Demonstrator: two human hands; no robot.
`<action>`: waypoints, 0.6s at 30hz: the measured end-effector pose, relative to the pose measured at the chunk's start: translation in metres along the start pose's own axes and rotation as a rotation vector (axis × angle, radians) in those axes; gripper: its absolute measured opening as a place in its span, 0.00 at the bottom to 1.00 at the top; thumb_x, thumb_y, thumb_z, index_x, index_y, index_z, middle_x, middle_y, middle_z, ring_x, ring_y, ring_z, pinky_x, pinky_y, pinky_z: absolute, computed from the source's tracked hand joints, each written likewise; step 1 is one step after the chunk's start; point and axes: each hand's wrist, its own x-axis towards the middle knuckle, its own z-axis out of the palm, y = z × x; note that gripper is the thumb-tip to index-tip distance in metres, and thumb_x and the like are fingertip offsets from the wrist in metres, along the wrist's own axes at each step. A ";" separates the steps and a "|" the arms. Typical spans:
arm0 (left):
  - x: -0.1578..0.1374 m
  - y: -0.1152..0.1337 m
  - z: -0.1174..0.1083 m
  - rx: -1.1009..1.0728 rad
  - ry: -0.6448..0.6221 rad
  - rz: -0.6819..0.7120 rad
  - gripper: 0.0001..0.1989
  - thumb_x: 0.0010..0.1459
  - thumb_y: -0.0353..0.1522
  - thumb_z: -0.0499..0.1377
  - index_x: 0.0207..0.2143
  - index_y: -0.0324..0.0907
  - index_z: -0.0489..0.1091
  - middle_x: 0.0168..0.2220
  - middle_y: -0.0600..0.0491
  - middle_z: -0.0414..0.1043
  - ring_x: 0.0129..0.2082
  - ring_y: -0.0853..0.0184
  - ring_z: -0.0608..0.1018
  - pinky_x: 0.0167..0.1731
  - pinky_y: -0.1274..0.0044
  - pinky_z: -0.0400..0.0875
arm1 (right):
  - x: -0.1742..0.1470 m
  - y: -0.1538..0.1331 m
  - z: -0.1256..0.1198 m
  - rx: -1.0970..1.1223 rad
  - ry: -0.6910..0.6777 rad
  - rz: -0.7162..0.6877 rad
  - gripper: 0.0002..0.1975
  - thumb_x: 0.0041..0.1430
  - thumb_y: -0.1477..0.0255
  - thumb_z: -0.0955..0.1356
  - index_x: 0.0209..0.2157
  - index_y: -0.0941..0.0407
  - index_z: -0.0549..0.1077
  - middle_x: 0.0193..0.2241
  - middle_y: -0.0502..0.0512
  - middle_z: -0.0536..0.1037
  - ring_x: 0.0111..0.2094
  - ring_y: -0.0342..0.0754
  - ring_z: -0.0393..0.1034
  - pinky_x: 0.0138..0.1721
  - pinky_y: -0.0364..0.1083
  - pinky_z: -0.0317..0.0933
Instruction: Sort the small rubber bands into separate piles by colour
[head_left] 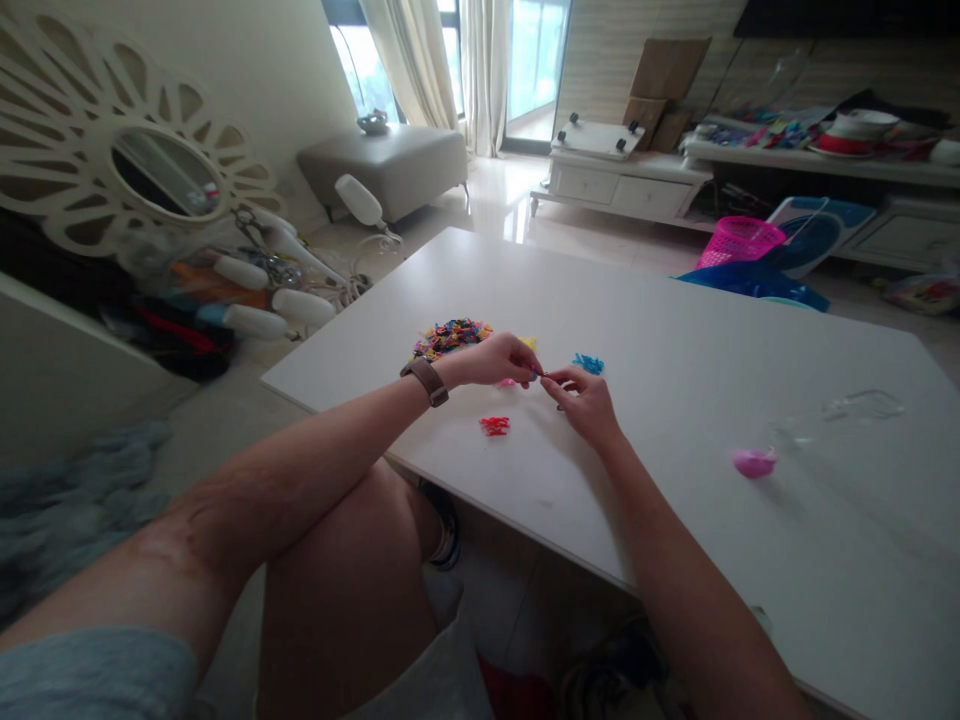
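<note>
My left hand (pixel 511 358), with a brown watch (pixel 426 381) on its wrist, is closed in a pinch. Its fingertips meet those of my right hand (pixel 589 402), pinched too, over the white table. A tiny dark piece shows between them, too small to name. Behind my left wrist lies a mixed heap of small colourful plastic pieces (pixel 454 336), perhaps little clips. Sorted by colour, small piles lie around my hands: red pieces (pixel 495 427) in front, blue pieces (pixel 589 363) behind my right hand, yellow pieces (pixel 529 343) and pink ones (pixel 506 383) partly hidden by my left hand.
On the right of the white table (pixel 697 400) lie a pink item (pixel 754 462) and a clear plastic object (pixel 832 415). A white lamp (pixel 300 305) with several shades stands beyond the left edge. A pink basket (pixel 739 240) stands behind the table.
</note>
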 end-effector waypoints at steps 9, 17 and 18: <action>0.002 0.013 0.007 -0.012 0.023 -0.002 0.11 0.50 0.28 0.66 0.38 0.35 0.82 0.28 0.48 0.80 0.29 0.68 0.79 0.28 0.80 0.69 | 0.002 0.001 0.000 0.061 0.071 0.079 0.19 0.54 0.51 0.72 0.29 0.54 0.79 0.29 0.55 0.81 0.29 0.50 0.72 0.32 0.50 0.68; 0.003 0.010 0.007 0.019 0.027 -0.010 0.11 0.51 0.28 0.66 0.39 0.34 0.81 0.28 0.48 0.80 0.27 0.69 0.78 0.25 0.80 0.67 | 0.003 0.003 0.000 0.090 0.080 0.097 0.16 0.54 0.55 0.73 0.29 0.54 0.79 0.29 0.54 0.81 0.29 0.49 0.72 0.32 0.49 0.68; 0.003 0.010 0.007 0.017 0.026 -0.011 0.11 0.51 0.28 0.66 0.38 0.34 0.81 0.27 0.48 0.80 0.26 0.69 0.78 0.25 0.80 0.67 | 0.003 0.003 0.000 0.091 0.079 0.102 0.16 0.53 0.55 0.73 0.29 0.54 0.79 0.29 0.54 0.81 0.29 0.49 0.72 0.32 0.49 0.68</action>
